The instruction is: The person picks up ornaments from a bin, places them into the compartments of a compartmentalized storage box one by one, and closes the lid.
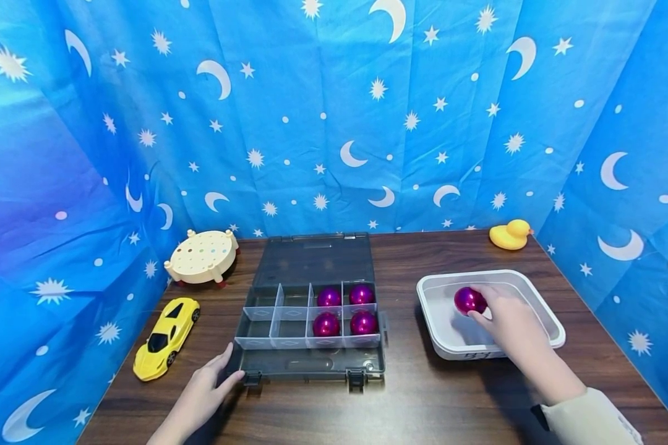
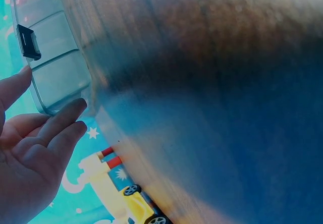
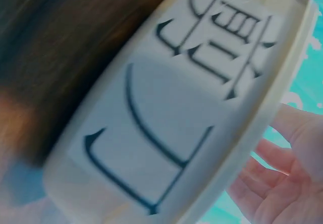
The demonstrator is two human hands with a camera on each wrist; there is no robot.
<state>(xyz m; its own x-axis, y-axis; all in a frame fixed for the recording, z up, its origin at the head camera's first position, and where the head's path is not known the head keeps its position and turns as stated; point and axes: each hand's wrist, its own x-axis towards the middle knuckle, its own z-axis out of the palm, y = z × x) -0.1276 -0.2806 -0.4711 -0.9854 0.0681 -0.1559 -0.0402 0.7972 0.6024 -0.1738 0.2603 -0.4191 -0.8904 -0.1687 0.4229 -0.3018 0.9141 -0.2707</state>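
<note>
My right hand (image 1: 512,318) pinches a shiny magenta ball (image 1: 470,300) between thumb and fingers, inside a white plastic tub (image 1: 556,337). In the right wrist view the tub's labelled wall (image 3: 146,128) hides the ball, and part of the right hand (image 3: 287,168) shows beyond the rim. A dark see-through compartment case (image 1: 312,364) lies with its lid folded back. Several magenta balls (image 1: 326,324) sit in its right-hand compartments, one in each. At the case's front left corner, my left hand (image 1: 205,389) touches the edge with extended fingers; the left wrist view shows those fingers (image 2: 63,120) there.
On the left lie a yellow toy car (image 1: 167,339) and a cream round toy stand (image 1: 201,256) with pegs. A yellow rubber duck (image 1: 510,235) sits at the back right. Blue star-and-moon cloth (image 1: 334,123) encloses the wooden table (image 1: 401,402) at the back and sides.
</note>
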